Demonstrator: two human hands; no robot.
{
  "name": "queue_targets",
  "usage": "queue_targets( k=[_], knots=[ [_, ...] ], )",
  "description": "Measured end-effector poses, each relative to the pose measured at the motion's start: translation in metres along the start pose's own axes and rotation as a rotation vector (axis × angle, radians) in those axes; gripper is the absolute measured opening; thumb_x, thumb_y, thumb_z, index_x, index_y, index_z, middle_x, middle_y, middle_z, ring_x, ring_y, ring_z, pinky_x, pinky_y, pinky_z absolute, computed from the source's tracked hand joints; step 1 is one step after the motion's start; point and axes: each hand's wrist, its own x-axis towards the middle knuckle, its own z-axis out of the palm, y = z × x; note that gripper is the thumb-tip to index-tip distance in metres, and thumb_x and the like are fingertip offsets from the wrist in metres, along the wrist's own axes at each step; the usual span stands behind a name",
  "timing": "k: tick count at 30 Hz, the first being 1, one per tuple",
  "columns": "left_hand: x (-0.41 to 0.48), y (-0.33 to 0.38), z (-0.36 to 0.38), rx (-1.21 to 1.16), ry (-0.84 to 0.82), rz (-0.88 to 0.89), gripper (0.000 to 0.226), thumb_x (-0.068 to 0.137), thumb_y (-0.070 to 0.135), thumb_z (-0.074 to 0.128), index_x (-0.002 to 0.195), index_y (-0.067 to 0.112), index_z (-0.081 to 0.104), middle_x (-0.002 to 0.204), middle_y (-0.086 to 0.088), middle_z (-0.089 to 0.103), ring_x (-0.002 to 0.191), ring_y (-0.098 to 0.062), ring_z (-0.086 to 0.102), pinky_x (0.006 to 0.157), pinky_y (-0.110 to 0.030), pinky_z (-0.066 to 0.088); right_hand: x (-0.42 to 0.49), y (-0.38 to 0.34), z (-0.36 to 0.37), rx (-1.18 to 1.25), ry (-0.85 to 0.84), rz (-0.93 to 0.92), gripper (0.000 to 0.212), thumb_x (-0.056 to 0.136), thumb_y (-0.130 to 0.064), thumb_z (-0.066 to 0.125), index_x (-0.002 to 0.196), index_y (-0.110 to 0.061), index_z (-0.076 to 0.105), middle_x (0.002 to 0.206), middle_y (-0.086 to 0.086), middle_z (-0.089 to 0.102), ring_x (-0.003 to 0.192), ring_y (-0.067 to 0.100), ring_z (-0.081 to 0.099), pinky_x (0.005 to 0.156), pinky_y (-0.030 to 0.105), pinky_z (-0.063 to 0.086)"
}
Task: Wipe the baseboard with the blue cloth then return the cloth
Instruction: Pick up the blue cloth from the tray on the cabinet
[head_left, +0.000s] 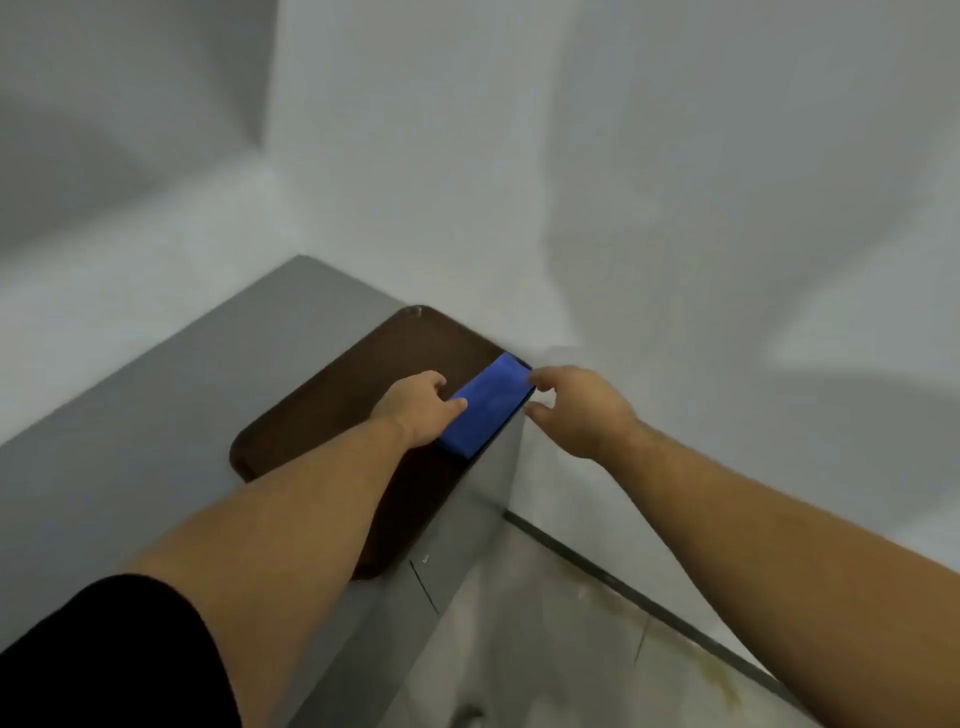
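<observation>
A folded blue cloth (485, 410) lies at the right end of a dark brown tray (332, 410) on a grey counter. My left hand (423, 408) rests on the cloth's left edge, thumb on top of it. My right hand (576, 410) is at the cloth's right edge with fingers spread, fingertips touching its far corner. The dark baseboard (623, 592) runs along the foot of the white wall at the lower right.
The grey counter (130, 441) fills a corner between white walls (675, 182). Its right side drops to a pale tiled floor (545, 649). The tray's right end overhangs the counter edge slightly. My black sleeve (104, 660) shows at the lower left.
</observation>
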Motion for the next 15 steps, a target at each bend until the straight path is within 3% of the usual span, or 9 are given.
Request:
queue_targets(
  k=[4,9,13,15],
  knots=[
    [0.021,-0.016,0.019,-0.013,-0.022,-0.069,0.058,0.095,0.036,0.07,0.148,0.018,0.05,0.148,-0.006,0.058,0.133,-0.027,0.057,0.112,-0.043,0.047,0.013,-0.006,0.05,-0.066,-0.145,0.023,0.051,0.097,-0.044,0.059,0.145,-0.029,0.05,0.147,-0.002,0.054,0.131,0.021,0.052,0.107,0.038,0.043],
    [0.041,-0.017,0.037,-0.013,0.005,-0.069,0.054,0.094,0.031,0.072,0.143,0.015,0.055,0.14,-0.009,0.063,0.127,-0.028,0.061,0.109,-0.042,0.049,0.022,-0.002,0.085,-0.097,-0.194,0.059,0.057,0.098,-0.044,0.059,0.15,-0.026,0.045,0.158,-0.005,0.041,0.141,0.019,0.041,0.115,0.037,0.035],
    [0.052,-0.013,0.044,-0.05,-0.011,-0.064,0.007,0.094,0.02,0.067,0.101,0.018,0.068,0.107,-0.005,0.071,0.093,-0.019,0.066,0.082,-0.037,0.056,0.021,0.003,0.093,-0.055,-0.174,0.063,0.057,0.099,-0.041,0.059,0.152,-0.027,0.043,0.161,-0.006,0.038,0.144,0.017,0.039,0.116,0.036,0.032],
    [0.051,-0.01,0.045,-0.143,0.005,-0.046,0.003,0.092,0.019,0.066,0.094,0.021,0.065,0.097,-0.001,0.067,0.086,-0.016,0.064,0.07,-0.031,0.051,0.019,0.008,0.092,-0.024,-0.171,0.071,0.057,0.099,-0.041,0.058,0.152,-0.029,0.042,0.162,-0.007,0.036,0.145,0.017,0.037,0.118,0.036,0.03]
  ],
)
